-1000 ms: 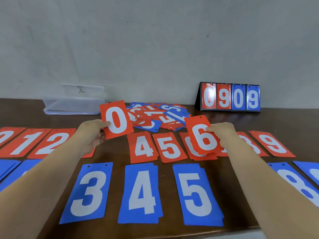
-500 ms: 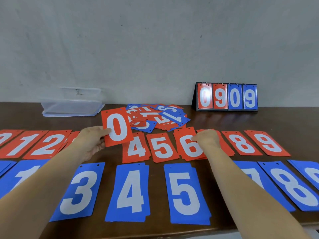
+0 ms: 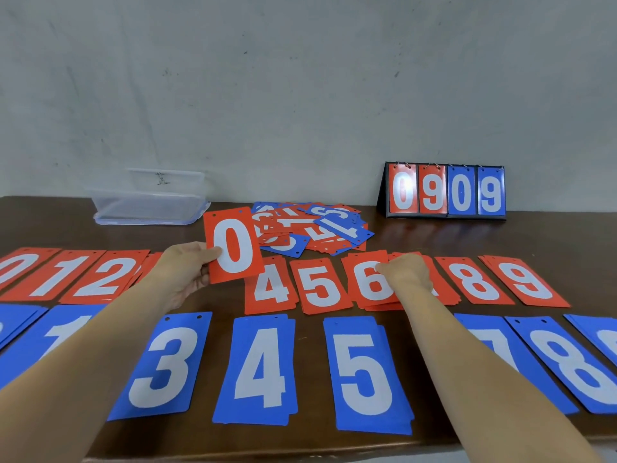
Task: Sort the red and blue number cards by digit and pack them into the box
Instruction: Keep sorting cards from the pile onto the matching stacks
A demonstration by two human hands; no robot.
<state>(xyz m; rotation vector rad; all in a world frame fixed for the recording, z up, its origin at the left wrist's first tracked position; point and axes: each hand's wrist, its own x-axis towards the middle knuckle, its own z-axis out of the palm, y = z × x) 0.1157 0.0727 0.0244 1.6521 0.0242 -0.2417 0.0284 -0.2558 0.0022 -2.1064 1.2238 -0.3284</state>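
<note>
Black flip scoreboard (image 3: 445,192) with 0909 at dark wooden table's (image 3: 434,238) far right, grey wall (image 3: 300,95) behind.

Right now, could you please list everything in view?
table: one, dark brown, under everything.
red piles: one row, red, behind the blue row.
blue piles: one row, blue, nearest edge.
mixed heap: one, red and blue, back centre.
box: one, clear, back left.
lid: one, clear, behind the box.
scoreboard: one, black, back right, reads 0909.
red 0 card: one, red, held up left of centre.
left hand: one, grips the red 0 card.
right hand: one, touches the red 6 pile.
</note>
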